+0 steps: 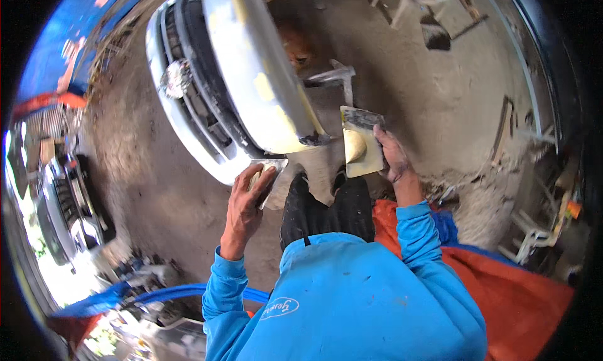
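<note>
paste [355, 147] on board [373, 158] in right grip [394, 156]

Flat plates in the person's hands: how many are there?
2: a pale plate in the left hand, and a larger plate bearing a cream-coloured mound in the right hand.

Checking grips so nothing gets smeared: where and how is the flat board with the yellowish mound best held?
Best by the right edge of the flat board, I'd judge, coming from the right as the right hand does: the yellowish mound sits toward the left, leaving a bare, flat margin to pinch.
</note>
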Motion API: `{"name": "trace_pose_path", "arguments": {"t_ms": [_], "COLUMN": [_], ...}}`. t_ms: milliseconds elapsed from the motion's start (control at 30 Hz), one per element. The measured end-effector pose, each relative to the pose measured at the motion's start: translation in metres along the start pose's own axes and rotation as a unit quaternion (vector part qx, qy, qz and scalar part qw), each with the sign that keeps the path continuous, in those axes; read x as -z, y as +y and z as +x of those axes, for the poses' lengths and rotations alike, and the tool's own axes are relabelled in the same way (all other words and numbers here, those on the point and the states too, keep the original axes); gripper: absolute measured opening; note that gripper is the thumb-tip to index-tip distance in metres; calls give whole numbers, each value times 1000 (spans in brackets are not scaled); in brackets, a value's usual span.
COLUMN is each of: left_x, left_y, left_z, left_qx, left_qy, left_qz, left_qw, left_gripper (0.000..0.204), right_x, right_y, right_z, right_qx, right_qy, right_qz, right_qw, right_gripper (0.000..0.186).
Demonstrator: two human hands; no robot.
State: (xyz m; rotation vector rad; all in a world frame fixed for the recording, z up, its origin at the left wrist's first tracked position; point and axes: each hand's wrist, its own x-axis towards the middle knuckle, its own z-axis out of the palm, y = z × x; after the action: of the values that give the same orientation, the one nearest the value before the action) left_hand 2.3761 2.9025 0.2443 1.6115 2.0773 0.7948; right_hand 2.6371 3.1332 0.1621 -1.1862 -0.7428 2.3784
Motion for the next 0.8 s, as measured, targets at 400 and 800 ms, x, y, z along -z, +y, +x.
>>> {"name": "trace_pose_path", "arguments": {"t_ms": [400, 800], "left_x": [-71, -106], "left_y": [11, -68], "left_z": [85, 65], "left_qx": [-273, -271], "left_qy": [-243, -345], "left_qz": [134, 241], "left_qw": [921, 866], "left_gripper": [50, 69], "right_x": [-3, 90], "right_y": [93, 200], "right_z": [1, 69], "right_qx": [66, 137], "right_qy": [129, 250], "right_qz": [96, 342], "right_qw": [985, 895], "right_gripper": [40, 44]}}
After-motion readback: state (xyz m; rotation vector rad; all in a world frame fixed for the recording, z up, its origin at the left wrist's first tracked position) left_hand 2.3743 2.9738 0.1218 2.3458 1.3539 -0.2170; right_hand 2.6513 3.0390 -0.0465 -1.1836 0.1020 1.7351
